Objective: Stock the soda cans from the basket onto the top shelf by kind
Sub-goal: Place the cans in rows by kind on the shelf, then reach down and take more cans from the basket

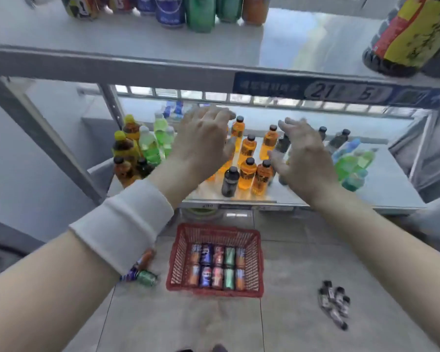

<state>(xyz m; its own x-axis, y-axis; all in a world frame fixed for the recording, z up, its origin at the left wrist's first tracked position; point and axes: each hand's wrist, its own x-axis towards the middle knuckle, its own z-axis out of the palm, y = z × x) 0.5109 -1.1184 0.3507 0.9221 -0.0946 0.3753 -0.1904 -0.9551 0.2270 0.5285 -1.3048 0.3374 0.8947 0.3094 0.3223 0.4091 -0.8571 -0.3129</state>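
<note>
We stand facing a grey metal rack whose top shelf [87, 39] runs across the upper part of the view. A blue label strip [341, 91] is fixed along the right part of its front edge. Below it the tiled floor [163, 323] spreads toward our feet. Between the two, the lower shelf [381, 191] carries many upright small bottles, with orange ones [247, 171] in the middle, yellow-capped and green ones at the left, and green and blue ones at the right.

Both our forearms reach up in front of that lower shelf, under the top shelf's edge. Our left hand [201, 141] and right hand [305, 158] hang side by side and apart, backs toward us. The fingers of each are loosely spread and hold nothing. A white wristband [127, 224] wraps the left forearm.

The red plastic basket [214, 292] sits on the floor below our hands. Inside it the soda cans [205, 273] lie in two rows of five, each running orange, blue, red, green, orange from left to right.

At the top shelf's right end stands a large dark bottle [412, 36] with a yellow and red label. Along the back of that shelf more cans stand upright, among them a blue can [169, 11], a green can [200, 13] just beside it and an orange can [254, 8] further right.

On the floor left of the basket lie a few loose cans [145, 275], partly hidden by our left arm. Well to its right is a small heap of dark bottles [334, 303].
</note>
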